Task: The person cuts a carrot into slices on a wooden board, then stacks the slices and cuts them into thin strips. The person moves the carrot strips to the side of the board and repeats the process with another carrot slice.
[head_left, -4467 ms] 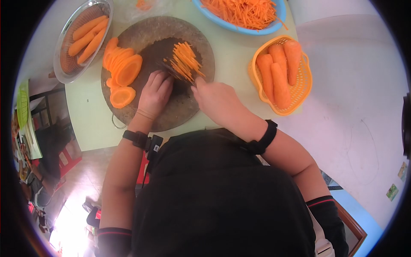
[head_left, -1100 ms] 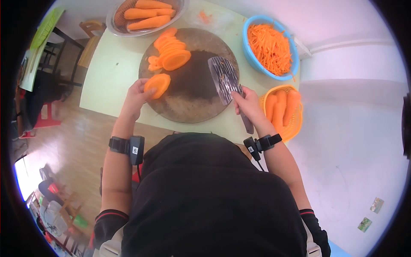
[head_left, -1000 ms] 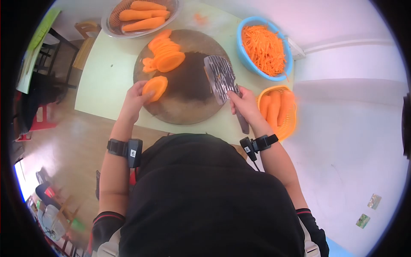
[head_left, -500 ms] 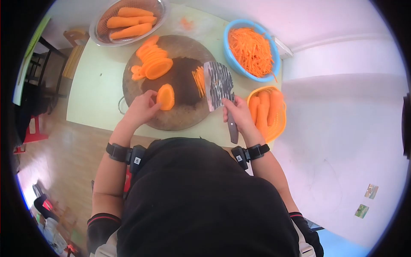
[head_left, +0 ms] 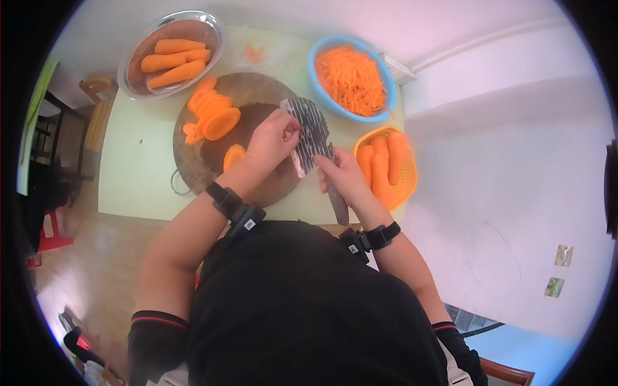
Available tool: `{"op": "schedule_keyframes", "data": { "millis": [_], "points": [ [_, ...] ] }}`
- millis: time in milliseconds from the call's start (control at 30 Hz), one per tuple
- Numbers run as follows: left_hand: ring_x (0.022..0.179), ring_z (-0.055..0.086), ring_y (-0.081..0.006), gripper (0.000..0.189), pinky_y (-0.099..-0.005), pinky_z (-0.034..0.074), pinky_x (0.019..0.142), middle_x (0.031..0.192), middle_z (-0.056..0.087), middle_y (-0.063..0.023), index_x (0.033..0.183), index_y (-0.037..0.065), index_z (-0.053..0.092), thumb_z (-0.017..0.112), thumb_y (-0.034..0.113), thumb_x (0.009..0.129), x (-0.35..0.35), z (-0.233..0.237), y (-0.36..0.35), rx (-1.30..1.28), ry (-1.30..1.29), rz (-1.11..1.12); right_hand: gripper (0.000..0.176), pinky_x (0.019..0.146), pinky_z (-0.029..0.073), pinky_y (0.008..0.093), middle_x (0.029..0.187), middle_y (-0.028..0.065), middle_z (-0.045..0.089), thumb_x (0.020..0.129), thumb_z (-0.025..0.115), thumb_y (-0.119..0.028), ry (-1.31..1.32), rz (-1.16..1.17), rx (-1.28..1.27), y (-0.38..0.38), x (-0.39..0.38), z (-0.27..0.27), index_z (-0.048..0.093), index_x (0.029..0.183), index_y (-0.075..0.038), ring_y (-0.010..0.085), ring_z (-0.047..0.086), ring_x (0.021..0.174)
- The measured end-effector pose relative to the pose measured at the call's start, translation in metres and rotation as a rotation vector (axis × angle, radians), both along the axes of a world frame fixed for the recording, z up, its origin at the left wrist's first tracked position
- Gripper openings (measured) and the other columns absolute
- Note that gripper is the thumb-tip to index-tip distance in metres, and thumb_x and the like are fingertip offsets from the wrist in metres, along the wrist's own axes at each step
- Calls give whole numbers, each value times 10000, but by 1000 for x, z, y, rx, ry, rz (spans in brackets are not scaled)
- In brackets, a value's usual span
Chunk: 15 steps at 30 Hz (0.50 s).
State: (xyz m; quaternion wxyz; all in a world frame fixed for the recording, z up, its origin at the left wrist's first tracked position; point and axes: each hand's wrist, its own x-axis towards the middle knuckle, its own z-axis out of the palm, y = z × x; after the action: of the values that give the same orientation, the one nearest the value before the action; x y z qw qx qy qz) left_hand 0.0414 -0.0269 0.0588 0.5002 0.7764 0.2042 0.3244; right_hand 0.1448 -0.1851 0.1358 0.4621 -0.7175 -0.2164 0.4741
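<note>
My right hand [head_left: 341,174] is closed round the handle of a cleaver [head_left: 310,134], its patterned blade tilted over the right side of the round dark chopping board [head_left: 193,157]. At the blade's left edge is my left hand [head_left: 277,136], fingers curled and pressed together against or just over the blade; what they hold, if anything, is too small to name. A thick carrot piece [head_left: 234,156] lies on the board, partly behind my left wrist. Overlapping carrot slices [head_left: 215,119] lie at the board's upper left.
A metal colander [head_left: 129,80] with several peeled carrots stands at the upper left. Shredded carrot [head_left: 353,80] fills a blue bowl [head_left: 314,80] at the upper right. Below it, an orange basket [head_left: 407,186] holds whole carrots. The white wall [head_left: 476,186] borders the table's right side.
My left hand has left the carrot piece and moved right to the cleaver blade. The carrot strips beside the blade are no longer visible. The whole view has shifted a little.
</note>
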Motion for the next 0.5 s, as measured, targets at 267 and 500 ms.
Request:
{"op": "schedule_keyframes", "data": {
  "millis": [267,500],
  "points": [
    [766,633,-269,89,-360,522,700,917,590,-113,889,42,652,662,76,807,-5,-42,14,58,229,41,173,473,445,247,638,13,562,945,613,-182,-42,-157,-38,-25,3,-8,553,996,-28,107,532,485],
    [734,626,-248,79,-347,516,708,857,591,-109,850,24,646,680,87,818,-62,-37,47,21,184,50,171,456,453,260,626,11,551,947,616,-192,-45,-127,-75,-33,1,-11,547,929,-37,104,526,468]
  ]
}}
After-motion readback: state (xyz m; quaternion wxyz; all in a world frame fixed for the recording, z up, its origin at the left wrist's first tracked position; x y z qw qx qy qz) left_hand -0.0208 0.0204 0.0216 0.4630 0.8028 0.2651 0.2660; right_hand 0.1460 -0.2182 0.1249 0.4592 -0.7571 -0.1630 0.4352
